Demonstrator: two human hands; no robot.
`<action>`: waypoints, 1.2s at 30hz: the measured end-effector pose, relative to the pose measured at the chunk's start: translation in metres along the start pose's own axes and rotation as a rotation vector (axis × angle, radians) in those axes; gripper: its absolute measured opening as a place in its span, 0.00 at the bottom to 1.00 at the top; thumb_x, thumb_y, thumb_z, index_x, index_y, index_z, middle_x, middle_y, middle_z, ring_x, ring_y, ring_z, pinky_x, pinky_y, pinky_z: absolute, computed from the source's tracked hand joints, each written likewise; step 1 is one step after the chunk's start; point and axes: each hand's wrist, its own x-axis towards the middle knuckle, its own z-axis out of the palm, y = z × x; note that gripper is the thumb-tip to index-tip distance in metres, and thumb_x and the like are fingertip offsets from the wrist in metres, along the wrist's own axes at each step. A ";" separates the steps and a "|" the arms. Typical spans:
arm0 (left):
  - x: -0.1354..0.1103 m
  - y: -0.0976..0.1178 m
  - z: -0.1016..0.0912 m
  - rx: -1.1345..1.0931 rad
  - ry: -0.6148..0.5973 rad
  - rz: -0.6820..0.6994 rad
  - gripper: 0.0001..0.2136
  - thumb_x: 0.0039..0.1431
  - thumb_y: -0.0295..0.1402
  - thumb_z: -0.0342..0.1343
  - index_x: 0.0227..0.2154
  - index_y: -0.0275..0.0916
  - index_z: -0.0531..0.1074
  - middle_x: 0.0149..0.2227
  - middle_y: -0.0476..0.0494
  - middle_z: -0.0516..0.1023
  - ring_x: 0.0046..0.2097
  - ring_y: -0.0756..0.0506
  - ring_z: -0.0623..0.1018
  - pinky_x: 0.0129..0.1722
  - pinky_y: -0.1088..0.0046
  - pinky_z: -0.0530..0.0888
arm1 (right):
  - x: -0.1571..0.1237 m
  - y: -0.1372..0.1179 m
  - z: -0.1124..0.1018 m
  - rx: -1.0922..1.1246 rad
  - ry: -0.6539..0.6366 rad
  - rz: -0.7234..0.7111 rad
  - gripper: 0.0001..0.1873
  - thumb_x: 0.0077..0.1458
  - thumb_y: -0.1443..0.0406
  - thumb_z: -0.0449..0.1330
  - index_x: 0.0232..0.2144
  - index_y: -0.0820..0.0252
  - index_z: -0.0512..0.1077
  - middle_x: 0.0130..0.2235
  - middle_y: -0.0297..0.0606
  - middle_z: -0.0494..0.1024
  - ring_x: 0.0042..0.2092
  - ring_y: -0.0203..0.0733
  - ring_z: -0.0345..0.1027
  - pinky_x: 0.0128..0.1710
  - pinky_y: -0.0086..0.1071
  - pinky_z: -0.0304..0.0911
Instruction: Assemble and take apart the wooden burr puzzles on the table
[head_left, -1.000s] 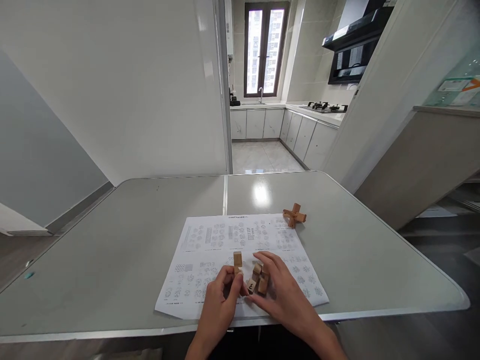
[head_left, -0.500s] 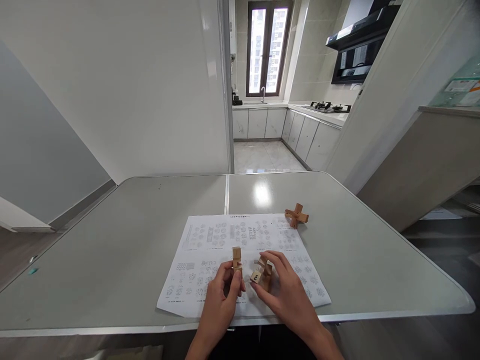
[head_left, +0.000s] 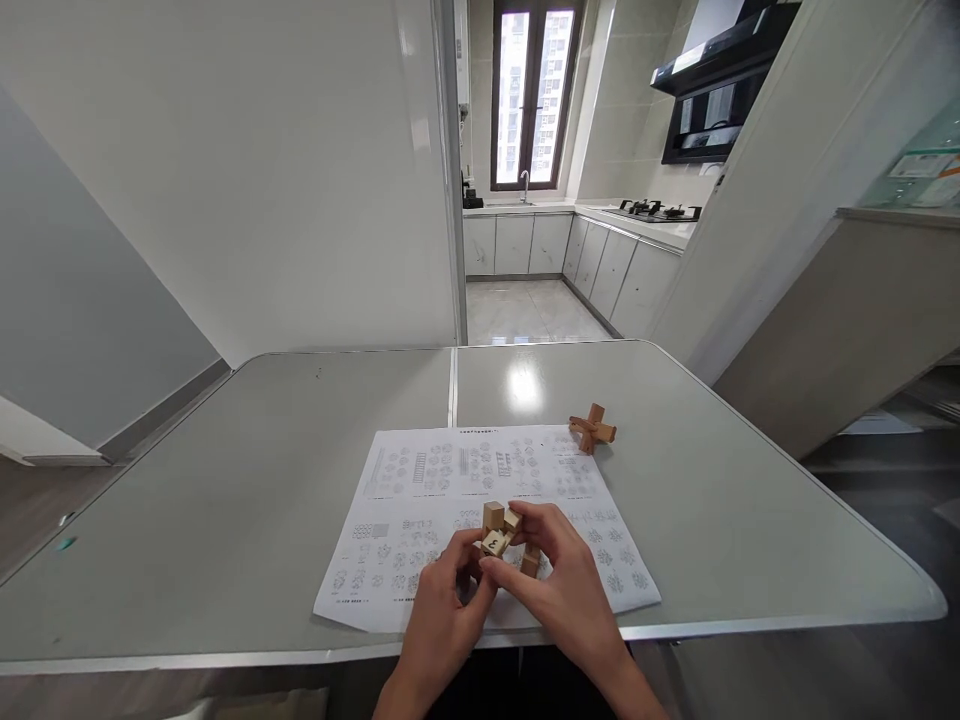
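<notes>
My left hand (head_left: 448,597) is closed around an upright light wooden puzzle piece (head_left: 493,516); its lower part is hidden by the fingers. Pinched in my right hand (head_left: 559,575) are wooden puzzle pieces (head_left: 493,543), one end marked with a "3". These pieces meet the left-hand piece, and the two hands almost touch. Another wooden block end (head_left: 530,560) shows below the right fingers; whether it is joined to the rest I cannot tell. Under both hands lies a white printed sheet (head_left: 420,460) with rows of small diagrams.
A cross-shaped wooden puzzle (head_left: 592,430) sits at the sheet's far right corner. The grey-green table (head_left: 247,500) has a pale rim and a seam (head_left: 453,390) across it. Beyond are a wall (head_left: 300,180) and a kitchen with a stove (head_left: 652,210).
My right hand has moved left, bringing its "3" piece up against the piece in my left hand. The gap between the hands has closed. The cross-shaped puzzle stays put.
</notes>
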 end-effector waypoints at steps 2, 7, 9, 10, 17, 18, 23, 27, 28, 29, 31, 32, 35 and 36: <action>-0.001 -0.002 0.002 0.015 0.022 0.001 0.12 0.70 0.44 0.52 0.48 0.43 0.71 0.33 0.50 0.78 0.33 0.46 0.77 0.34 0.74 0.71 | -0.001 -0.001 0.002 -0.022 0.026 0.004 0.25 0.51 0.61 0.73 0.51 0.54 0.74 0.46 0.39 0.79 0.48 0.50 0.78 0.50 0.41 0.76; -0.003 -0.009 0.006 0.096 0.068 0.000 0.07 0.69 0.40 0.54 0.40 0.44 0.68 0.30 0.53 0.78 0.29 0.48 0.75 0.32 0.75 0.70 | -0.004 -0.003 0.005 -0.047 0.041 0.003 0.25 0.50 0.59 0.74 0.50 0.54 0.76 0.46 0.39 0.79 0.47 0.49 0.79 0.48 0.40 0.77; -0.003 -0.010 0.008 0.136 0.080 0.015 0.06 0.69 0.39 0.54 0.37 0.44 0.67 0.28 0.53 0.76 0.29 0.48 0.74 0.31 0.75 0.69 | -0.004 -0.004 0.005 -0.049 0.045 0.019 0.24 0.51 0.58 0.73 0.50 0.54 0.76 0.45 0.39 0.79 0.46 0.49 0.79 0.47 0.39 0.77; -0.003 -0.011 0.009 0.149 0.080 0.028 0.06 0.68 0.38 0.54 0.36 0.44 0.67 0.28 0.53 0.76 0.28 0.48 0.73 0.31 0.75 0.68 | -0.004 -0.005 0.005 -0.047 0.049 0.029 0.24 0.52 0.57 0.73 0.50 0.55 0.76 0.45 0.39 0.80 0.46 0.49 0.79 0.46 0.39 0.77; -0.003 -0.003 0.008 0.125 0.053 0.039 0.08 0.68 0.39 0.55 0.34 0.43 0.68 0.28 0.51 0.77 0.29 0.47 0.74 0.30 0.74 0.69 | 0.001 -0.005 0.006 -0.038 0.055 0.062 0.25 0.52 0.55 0.72 0.50 0.57 0.77 0.45 0.41 0.81 0.44 0.49 0.79 0.45 0.40 0.77; -0.003 -0.001 0.007 0.097 0.040 0.018 0.08 0.68 0.40 0.55 0.36 0.43 0.69 0.29 0.50 0.78 0.29 0.46 0.75 0.31 0.74 0.69 | 0.002 -0.005 0.006 -0.031 0.053 0.059 0.25 0.52 0.55 0.72 0.50 0.56 0.77 0.45 0.41 0.81 0.44 0.49 0.79 0.45 0.40 0.77; 0.001 0.000 0.001 -0.152 0.059 -0.098 0.14 0.69 0.48 0.53 0.41 0.41 0.69 0.25 0.50 0.78 0.25 0.47 0.75 0.31 0.72 0.72 | 0.005 0.003 -0.003 -0.037 0.013 0.025 0.23 0.62 0.52 0.64 0.55 0.54 0.73 0.51 0.43 0.80 0.48 0.49 0.78 0.48 0.41 0.77; 0.005 -0.009 -0.001 -0.316 0.112 -0.141 0.18 0.68 0.52 0.54 0.37 0.41 0.68 0.21 0.52 0.75 0.22 0.49 0.71 0.27 0.74 0.71 | 0.005 0.016 -0.024 -0.266 0.014 -0.021 0.18 0.66 0.52 0.58 0.52 0.53 0.73 0.52 0.44 0.78 0.50 0.52 0.76 0.43 0.42 0.77; 0.005 -0.010 -0.001 -0.326 0.115 -0.145 0.18 0.67 0.52 0.54 0.37 0.40 0.68 0.21 0.51 0.76 0.22 0.49 0.71 0.27 0.74 0.70 | 0.004 0.020 -0.029 -0.330 0.007 -0.040 0.18 0.66 0.52 0.58 0.53 0.52 0.73 0.54 0.44 0.77 0.52 0.52 0.75 0.45 0.43 0.76; 0.006 -0.011 0.000 -0.327 0.114 -0.145 0.18 0.67 0.52 0.55 0.37 0.40 0.69 0.21 0.51 0.76 0.22 0.49 0.71 0.27 0.74 0.70 | 0.002 0.023 -0.034 -0.381 -0.023 -0.053 0.18 0.66 0.53 0.59 0.54 0.51 0.72 0.56 0.43 0.75 0.55 0.53 0.74 0.50 0.45 0.75; 0.006 -0.011 0.000 -0.318 0.104 -0.140 0.18 0.67 0.52 0.55 0.38 0.40 0.70 0.22 0.51 0.76 0.23 0.49 0.71 0.28 0.74 0.70 | -0.002 0.031 -0.040 -0.453 -0.076 -0.061 0.24 0.62 0.54 0.63 0.59 0.49 0.70 0.61 0.42 0.71 0.60 0.55 0.69 0.58 0.48 0.71; 0.006 -0.010 0.000 -0.314 0.100 -0.137 0.18 0.66 0.52 0.56 0.39 0.40 0.70 0.22 0.50 0.76 0.23 0.49 0.71 0.28 0.74 0.71 | -0.005 0.035 -0.041 -0.481 -0.101 -0.056 0.28 0.60 0.54 0.65 0.61 0.48 0.69 0.62 0.42 0.70 0.62 0.55 0.67 0.60 0.48 0.69; 0.006 -0.006 -0.001 -0.301 0.085 -0.133 0.19 0.66 0.52 0.56 0.39 0.39 0.71 0.22 0.50 0.76 0.24 0.48 0.72 0.29 0.74 0.71 | -0.011 0.041 -0.039 -0.537 -0.117 -0.055 0.34 0.54 0.57 0.70 0.62 0.50 0.68 0.62 0.43 0.69 0.64 0.58 0.64 0.63 0.49 0.67; 0.006 -0.004 -0.002 -0.293 0.077 -0.132 0.19 0.67 0.52 0.55 0.40 0.39 0.71 0.22 0.50 0.76 0.24 0.48 0.72 0.29 0.73 0.71 | -0.011 0.042 -0.037 -0.542 -0.108 -0.062 0.33 0.54 0.59 0.70 0.61 0.51 0.69 0.61 0.44 0.70 0.64 0.58 0.64 0.63 0.50 0.66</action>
